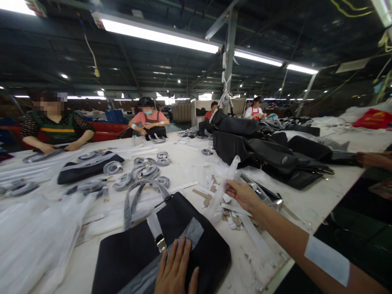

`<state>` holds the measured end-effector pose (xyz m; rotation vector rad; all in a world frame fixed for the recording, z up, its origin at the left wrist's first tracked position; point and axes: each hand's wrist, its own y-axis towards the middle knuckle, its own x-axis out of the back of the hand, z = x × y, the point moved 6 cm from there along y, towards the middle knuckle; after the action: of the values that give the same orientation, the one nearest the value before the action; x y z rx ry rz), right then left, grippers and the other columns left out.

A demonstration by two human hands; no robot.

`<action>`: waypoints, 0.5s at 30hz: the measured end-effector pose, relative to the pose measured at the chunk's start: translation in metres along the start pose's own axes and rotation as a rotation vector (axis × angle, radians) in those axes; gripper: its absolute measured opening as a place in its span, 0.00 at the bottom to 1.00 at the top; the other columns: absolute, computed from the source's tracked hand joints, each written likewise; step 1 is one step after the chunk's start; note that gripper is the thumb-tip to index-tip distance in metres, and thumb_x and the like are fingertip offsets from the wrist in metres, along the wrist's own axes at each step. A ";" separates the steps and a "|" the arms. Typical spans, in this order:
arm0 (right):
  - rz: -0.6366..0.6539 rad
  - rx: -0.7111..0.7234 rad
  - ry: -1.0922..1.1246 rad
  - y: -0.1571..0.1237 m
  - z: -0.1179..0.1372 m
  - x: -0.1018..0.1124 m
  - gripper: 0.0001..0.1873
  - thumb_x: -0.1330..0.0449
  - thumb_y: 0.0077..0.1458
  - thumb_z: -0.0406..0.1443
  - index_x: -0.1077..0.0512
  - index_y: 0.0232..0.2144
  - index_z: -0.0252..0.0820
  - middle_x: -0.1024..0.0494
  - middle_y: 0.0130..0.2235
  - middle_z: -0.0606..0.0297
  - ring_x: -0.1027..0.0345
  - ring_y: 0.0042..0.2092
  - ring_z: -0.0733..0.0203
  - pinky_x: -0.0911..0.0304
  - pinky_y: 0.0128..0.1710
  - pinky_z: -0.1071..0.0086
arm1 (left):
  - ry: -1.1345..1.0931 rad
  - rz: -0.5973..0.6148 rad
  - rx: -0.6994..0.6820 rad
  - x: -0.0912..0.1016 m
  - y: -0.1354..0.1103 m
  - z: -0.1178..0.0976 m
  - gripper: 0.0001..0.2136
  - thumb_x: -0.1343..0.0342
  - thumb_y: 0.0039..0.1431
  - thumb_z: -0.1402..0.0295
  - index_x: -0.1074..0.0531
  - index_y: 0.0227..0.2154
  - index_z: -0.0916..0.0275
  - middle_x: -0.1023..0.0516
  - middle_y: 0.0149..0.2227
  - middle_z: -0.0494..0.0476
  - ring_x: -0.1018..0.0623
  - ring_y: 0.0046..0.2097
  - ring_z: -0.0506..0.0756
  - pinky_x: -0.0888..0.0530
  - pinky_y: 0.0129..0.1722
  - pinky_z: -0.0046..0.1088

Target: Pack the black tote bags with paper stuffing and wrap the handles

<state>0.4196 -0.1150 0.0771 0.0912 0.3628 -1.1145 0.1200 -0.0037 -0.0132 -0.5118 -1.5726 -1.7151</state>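
Note:
A black handbag (128, 253) lies flat near the table's front edge, its handles (134, 196) wrapped in grey film and a metal clasp (160, 243) on its front strap. My left hand (176, 271) rests flat on the bag, fingers stretched out, touching a clear plastic strip (192, 230). My right hand (243, 194) is closed in a pinch on a piece of clear plastic wrap (225, 175), lifted above a litter of paper and cardboard scraps (228, 208).
Several wrapped straps and coils (143, 169) lie mid-table. A pile of black bags (269, 151) fills the right side. Loose clear plastic (33, 241) heaps at left. Other people sit working along the far edge (55, 126), (149, 120). Another person's hand (372, 158) reaches in at right.

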 end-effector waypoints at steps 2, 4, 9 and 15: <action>-0.009 0.029 0.010 0.009 0.010 0.003 0.05 0.33 0.51 0.31 0.26 0.26 0.39 0.19 0.27 0.63 0.24 0.29 0.64 0.25 0.33 0.74 | 0.038 -0.020 -0.017 -0.001 0.000 0.000 0.31 0.49 0.62 0.62 0.47 0.66 0.63 0.30 0.60 0.56 0.27 0.58 0.59 0.29 0.51 0.38; -0.010 0.070 0.016 0.012 0.019 0.004 0.05 0.33 0.51 0.31 0.26 0.27 0.39 0.19 0.28 0.63 0.24 0.30 0.65 0.26 0.34 0.76 | 0.067 -0.034 -0.032 -0.001 0.000 -0.001 0.29 0.49 0.61 0.62 0.42 0.64 0.63 0.29 0.60 0.56 0.26 0.57 0.59 0.29 0.51 0.39; 0.086 0.083 -0.011 -0.008 0.013 -0.004 0.05 0.33 0.53 0.35 0.23 0.33 0.40 0.17 0.35 0.62 0.22 0.37 0.61 0.25 0.40 0.71 | 0.078 -0.049 -0.049 0.003 0.003 -0.001 0.25 0.48 0.61 0.61 0.35 0.60 0.63 0.29 0.60 0.56 0.27 0.57 0.59 0.31 0.52 0.38; 0.074 0.126 -0.075 -0.033 0.005 -0.011 0.10 0.31 0.49 0.40 0.20 0.33 0.41 0.16 0.37 0.63 0.22 0.40 0.57 0.26 0.45 0.66 | 0.002 0.046 0.061 0.025 0.013 -0.009 0.25 0.49 0.63 0.64 0.39 0.63 0.62 0.34 0.63 0.57 0.32 0.62 0.61 0.33 0.57 0.43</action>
<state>0.3868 -0.1217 0.0888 0.1725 0.2201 -1.0639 0.1148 -0.0186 0.0121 -0.5112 -1.5943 -1.6280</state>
